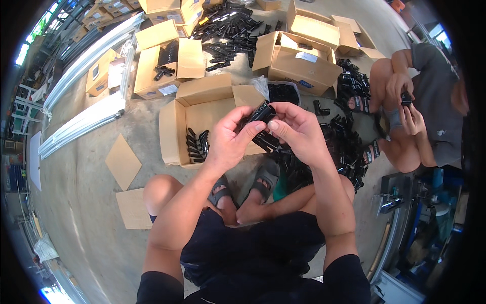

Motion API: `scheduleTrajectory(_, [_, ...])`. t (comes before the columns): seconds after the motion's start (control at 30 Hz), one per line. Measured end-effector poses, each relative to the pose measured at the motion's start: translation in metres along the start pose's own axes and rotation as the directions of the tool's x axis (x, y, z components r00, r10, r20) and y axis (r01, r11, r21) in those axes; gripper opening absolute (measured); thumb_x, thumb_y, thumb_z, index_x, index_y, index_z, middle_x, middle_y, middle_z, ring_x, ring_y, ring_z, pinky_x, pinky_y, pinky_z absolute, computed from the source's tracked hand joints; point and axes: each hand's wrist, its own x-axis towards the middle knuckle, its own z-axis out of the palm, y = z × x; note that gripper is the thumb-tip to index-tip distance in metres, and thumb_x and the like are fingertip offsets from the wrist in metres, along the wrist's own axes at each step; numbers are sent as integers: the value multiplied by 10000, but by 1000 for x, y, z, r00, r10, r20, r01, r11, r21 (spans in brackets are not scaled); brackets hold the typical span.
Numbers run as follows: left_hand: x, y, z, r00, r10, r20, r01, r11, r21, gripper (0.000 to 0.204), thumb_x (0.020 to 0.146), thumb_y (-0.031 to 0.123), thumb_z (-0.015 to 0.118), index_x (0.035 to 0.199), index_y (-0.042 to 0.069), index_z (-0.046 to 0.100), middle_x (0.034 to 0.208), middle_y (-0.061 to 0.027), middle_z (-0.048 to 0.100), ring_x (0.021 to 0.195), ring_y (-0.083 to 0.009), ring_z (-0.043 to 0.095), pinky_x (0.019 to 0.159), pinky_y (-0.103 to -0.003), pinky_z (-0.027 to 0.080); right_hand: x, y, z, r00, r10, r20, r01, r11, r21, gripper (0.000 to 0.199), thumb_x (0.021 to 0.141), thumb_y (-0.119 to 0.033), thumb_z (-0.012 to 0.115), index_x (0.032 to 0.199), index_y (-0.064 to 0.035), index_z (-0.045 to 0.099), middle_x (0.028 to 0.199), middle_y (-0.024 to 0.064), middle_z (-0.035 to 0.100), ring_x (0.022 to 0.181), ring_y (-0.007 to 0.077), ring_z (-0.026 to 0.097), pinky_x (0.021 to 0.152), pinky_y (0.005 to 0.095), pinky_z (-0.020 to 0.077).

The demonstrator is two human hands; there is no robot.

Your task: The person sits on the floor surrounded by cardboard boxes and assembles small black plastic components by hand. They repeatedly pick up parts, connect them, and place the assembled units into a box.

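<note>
My left hand (229, 139) and my right hand (302, 133) meet in front of me with a black tubular plastic part (261, 112) between them. The left fingers wrap around its body. My right thumb and fingers pinch its upper end. Just beyond my left hand lies an open cardboard box (171, 133); several black parts (197, 144) stand in rows at its near side. To the right of my hands spreads a loose pile of black parts (340, 142), partly hidden by my right forearm. What the part's underside looks like cannot be seen.
A co-worker (433, 101) sits at the right, holding a small black piece. Opened cartons (304, 71) and another heap of black parts (228, 28) lie farther back. White metal profiles (83, 126) lie at the left, near flat cardboard pieces (123, 162).
</note>
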Motion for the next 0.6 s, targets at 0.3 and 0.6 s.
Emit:
scheduleTrajectory(0.3, [5,2,0,999,-47,27,48,999,-17,344,966,113,744,1260,-36,643,1079,-41,723,980,-69,643,877,-241,530,5,16,1,993,-96,-66,101,992,77,309,971,-74,723,1244,38,632,1024,18,686,882,62,638,799,228,542])
scheduleTrajectory(0.6, [5,7,-10,989,-114,97,113,994,15,347,966,82,731,1275,-49,641,1112,-56,714,1002,-90,648,901,-252,532,6,20,5,997,-41,-67,48,995,92,286,978,-96,704,1223,35,637,1017,23,686,879,65,634,770,219,524])
